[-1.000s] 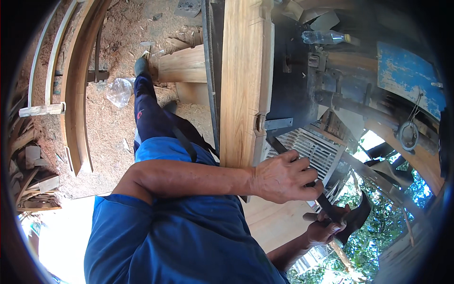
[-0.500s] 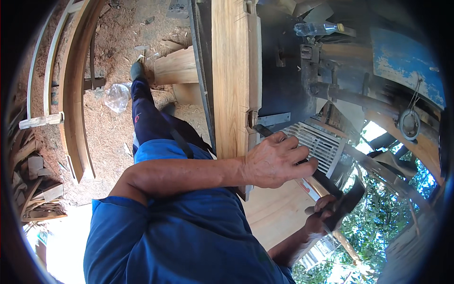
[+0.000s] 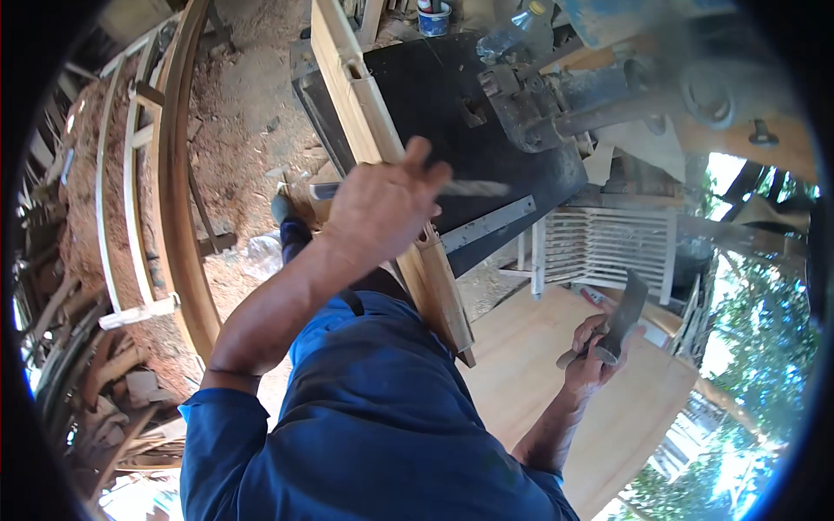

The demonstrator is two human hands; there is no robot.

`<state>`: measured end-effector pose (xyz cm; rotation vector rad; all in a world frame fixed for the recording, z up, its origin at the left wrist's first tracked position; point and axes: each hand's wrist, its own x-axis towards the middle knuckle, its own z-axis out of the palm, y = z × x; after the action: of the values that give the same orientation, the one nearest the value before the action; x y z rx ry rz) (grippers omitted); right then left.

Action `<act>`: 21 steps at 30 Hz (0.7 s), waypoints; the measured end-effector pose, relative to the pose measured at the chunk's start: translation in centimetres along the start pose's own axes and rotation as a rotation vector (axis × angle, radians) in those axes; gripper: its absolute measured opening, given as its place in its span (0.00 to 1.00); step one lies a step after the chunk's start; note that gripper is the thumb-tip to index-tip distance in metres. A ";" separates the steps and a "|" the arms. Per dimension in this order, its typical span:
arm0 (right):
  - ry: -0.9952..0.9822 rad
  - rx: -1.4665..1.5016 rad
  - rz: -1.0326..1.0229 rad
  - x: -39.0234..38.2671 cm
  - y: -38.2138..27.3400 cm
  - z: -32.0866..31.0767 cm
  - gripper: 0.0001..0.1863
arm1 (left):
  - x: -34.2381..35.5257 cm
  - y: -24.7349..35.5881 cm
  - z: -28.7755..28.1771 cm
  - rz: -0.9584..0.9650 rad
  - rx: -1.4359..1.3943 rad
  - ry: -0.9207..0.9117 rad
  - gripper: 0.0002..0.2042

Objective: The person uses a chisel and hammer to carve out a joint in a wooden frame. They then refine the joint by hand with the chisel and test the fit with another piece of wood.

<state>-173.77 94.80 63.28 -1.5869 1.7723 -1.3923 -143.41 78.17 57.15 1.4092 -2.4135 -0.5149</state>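
A long pale wooden rail [image 3: 382, 165] with cut slots lies along the left edge of the dark machine bench [image 3: 469, 130]. The left hand [image 3: 382, 208] rests over it, fingers [image 3: 417, 156] curled closed around a thin, blurred metal rod [image 3: 473, 187], forearm raised. Lower right, the right hand [image 3: 595, 356] grips a dark flat-bladed tool [image 3: 625, 313] above a smooth pale wood panel [image 3: 530, 382].

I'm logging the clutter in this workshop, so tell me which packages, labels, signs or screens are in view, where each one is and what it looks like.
Small tub: top edge behind the black machine table, round, white with a red and blue band.
Clear plastic bottle: right of the tub, lying tilted, pale cap end.
Crumpled clear plastic bottle: on the sawdust floor left of the left hand.
No signs or screens visible.
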 end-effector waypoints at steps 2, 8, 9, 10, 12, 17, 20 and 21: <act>0.014 0.005 0.075 -0.7 1.0 0.1 0.22 | 0.3 -1.3 0.1 -0.001 -0.006 0.064 0.13; -0.009 -0.003 0.179 -2.0 3.6 0.5 0.21 | -0.1 -0.2 2.3 -0.014 -0.012 0.037 0.12; -0.007 -0.011 0.173 -2.1 3.9 0.6 0.21 | -0.1 -0.1 2.5 -0.021 -0.019 0.048 0.12; -0.007 -0.007 0.157 -2.0 4.2 0.8 0.21 | -0.1 0.0 2.5 -0.004 0.004 0.050 0.12; -0.016 0.069 0.186 -2.0 4.6 1.3 0.22 | -0.4 0.2 2.5 -0.006 0.060 0.058 0.13; -0.032 0.099 0.214 -2.0 6.4 2.7 0.19 | -0.1 0.5 2.7 -0.032 0.131 0.080 0.14; -0.054 0.041 0.372 -2.1 8.2 3.0 0.17 | 0.3 1.1 3.1 -0.073 0.145 0.003 0.17; -0.093 -0.004 0.301 -2.1 8.8 3.0 0.17 | 0.3 1.2 3.1 -0.073 0.134 0.028 0.18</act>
<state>-175.32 94.36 53.89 -1.2978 1.8661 -1.1560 -145.82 78.90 55.01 1.5536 -2.4214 -0.3526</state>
